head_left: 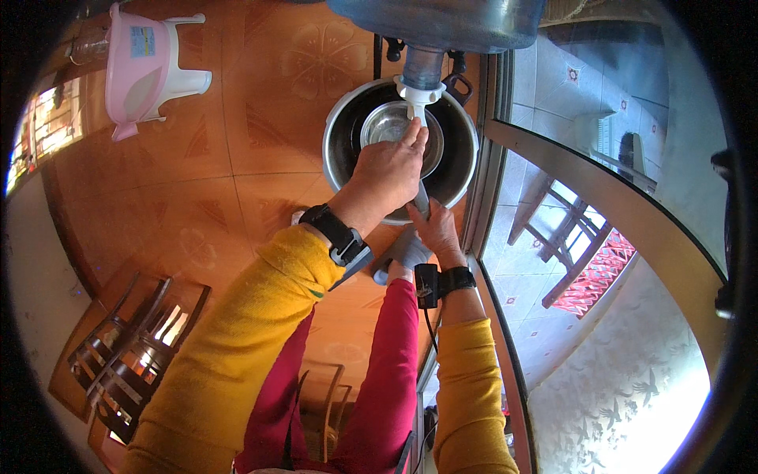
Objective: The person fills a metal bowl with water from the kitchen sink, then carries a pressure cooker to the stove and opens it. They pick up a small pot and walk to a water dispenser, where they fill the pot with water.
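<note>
A blue water bottle (422,67) is neck down at the top of the view, with a white tap (420,95) on its neck. My left hand (384,178) reaches up to the tap, its fingers closed at the lower end. Below the tap is a round metal ladle-like pan (379,126), inside the outline of a large dark pot with a pale rim (330,150). My right hand (439,235) is wrapped round the pan's grey handle (422,199). My left hand hides part of the pan. Whether water runs cannot be made out.
A pink and white plastic stool (142,71) lies on the orange tiled floor (276,142) at far left. Wooden chairs (134,355) are at lower left. A glass door frame (584,158) runs close along the right. My feet (407,254) are just below the pot.
</note>
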Action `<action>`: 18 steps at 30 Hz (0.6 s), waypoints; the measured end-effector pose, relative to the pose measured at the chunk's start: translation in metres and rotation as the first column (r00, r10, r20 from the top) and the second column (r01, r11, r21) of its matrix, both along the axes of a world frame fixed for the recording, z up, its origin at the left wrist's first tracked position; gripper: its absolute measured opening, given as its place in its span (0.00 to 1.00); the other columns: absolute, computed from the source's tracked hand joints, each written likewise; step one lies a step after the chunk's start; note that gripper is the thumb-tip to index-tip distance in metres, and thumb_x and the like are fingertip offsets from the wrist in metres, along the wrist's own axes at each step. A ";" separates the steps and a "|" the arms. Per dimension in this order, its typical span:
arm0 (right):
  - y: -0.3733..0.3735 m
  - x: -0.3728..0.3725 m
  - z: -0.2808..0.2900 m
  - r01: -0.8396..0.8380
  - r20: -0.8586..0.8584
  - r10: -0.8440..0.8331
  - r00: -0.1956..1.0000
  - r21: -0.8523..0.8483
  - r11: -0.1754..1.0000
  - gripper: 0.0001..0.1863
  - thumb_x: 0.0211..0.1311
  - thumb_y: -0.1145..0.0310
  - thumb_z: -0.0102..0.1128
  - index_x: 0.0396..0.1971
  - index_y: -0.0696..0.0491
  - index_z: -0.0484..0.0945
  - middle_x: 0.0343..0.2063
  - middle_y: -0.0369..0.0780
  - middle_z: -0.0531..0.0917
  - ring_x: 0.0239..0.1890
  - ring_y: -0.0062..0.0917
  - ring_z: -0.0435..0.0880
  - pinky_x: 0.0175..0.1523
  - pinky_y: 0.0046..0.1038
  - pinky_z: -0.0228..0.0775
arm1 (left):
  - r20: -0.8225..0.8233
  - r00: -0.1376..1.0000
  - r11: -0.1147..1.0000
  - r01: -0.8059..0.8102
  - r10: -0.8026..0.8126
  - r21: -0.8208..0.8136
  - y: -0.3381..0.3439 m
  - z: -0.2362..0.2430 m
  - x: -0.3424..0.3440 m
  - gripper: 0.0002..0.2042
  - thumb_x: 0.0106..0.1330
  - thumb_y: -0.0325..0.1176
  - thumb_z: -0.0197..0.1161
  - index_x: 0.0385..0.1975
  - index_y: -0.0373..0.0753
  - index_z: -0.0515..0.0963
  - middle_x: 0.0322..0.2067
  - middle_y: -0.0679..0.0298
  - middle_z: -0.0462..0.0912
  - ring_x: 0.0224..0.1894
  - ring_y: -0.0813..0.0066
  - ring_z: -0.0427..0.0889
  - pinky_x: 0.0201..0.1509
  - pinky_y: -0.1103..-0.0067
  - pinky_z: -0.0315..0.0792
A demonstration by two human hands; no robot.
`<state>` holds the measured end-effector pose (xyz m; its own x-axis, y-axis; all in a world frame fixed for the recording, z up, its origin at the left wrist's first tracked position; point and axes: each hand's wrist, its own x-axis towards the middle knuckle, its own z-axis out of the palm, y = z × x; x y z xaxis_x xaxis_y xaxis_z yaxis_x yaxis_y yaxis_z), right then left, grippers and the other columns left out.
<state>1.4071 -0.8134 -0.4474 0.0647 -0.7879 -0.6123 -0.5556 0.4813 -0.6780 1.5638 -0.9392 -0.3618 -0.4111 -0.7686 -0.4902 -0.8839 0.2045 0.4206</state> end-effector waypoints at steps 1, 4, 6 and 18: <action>-0.001 0.000 -0.001 -0.008 -0.002 0.008 1.000 -0.026 1.000 0.17 0.58 0.59 0.65 0.32 0.61 0.77 0.26 0.54 0.82 0.34 0.50 0.83 0.38 0.43 0.74 | 0.004 1.000 1.000 0.023 -0.023 0.001 -0.001 0.000 0.001 0.31 0.58 0.27 0.58 0.65 0.32 0.62 0.67 0.49 0.60 0.36 0.58 0.85 0.38 0.70 0.81; -0.002 -0.002 0.000 -0.030 -0.023 0.030 0.999 -0.009 1.000 0.18 0.58 0.59 0.65 0.31 0.61 0.76 0.26 0.55 0.82 0.34 0.51 0.83 0.37 0.44 0.74 | 0.017 0.999 0.999 0.052 -0.052 0.006 -0.001 0.000 0.001 0.31 0.60 0.29 0.59 0.65 0.31 0.61 0.67 0.46 0.60 0.36 0.59 0.86 0.39 0.71 0.81; -0.003 -0.002 0.000 -0.037 -0.039 0.037 0.999 0.009 0.999 0.19 0.58 0.58 0.66 0.31 0.61 0.75 0.27 0.56 0.82 0.34 0.52 0.82 0.37 0.44 0.74 | 0.028 0.998 0.998 0.055 -0.055 0.013 -0.002 0.001 0.000 0.30 0.60 0.29 0.58 0.65 0.31 0.62 0.67 0.46 0.60 0.36 0.58 0.86 0.39 0.71 0.81; -0.005 -0.003 0.000 -0.025 -0.046 0.024 0.999 -0.006 1.000 0.20 0.58 0.57 0.65 0.33 0.62 0.75 0.26 0.58 0.81 0.33 0.53 0.82 0.36 0.44 0.73 | 0.026 0.999 0.999 0.033 -0.033 -0.010 -0.001 0.002 -0.001 0.31 0.58 0.28 0.59 0.64 0.31 0.62 0.66 0.46 0.61 0.37 0.57 0.86 0.40 0.70 0.81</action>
<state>1.4042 -0.8180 -0.4477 0.0560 -0.7904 -0.6100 -0.5978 0.4628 -0.6546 1.5630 -0.9402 -0.3598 -0.4236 -0.7600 -0.4929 -0.8872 0.2382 0.3952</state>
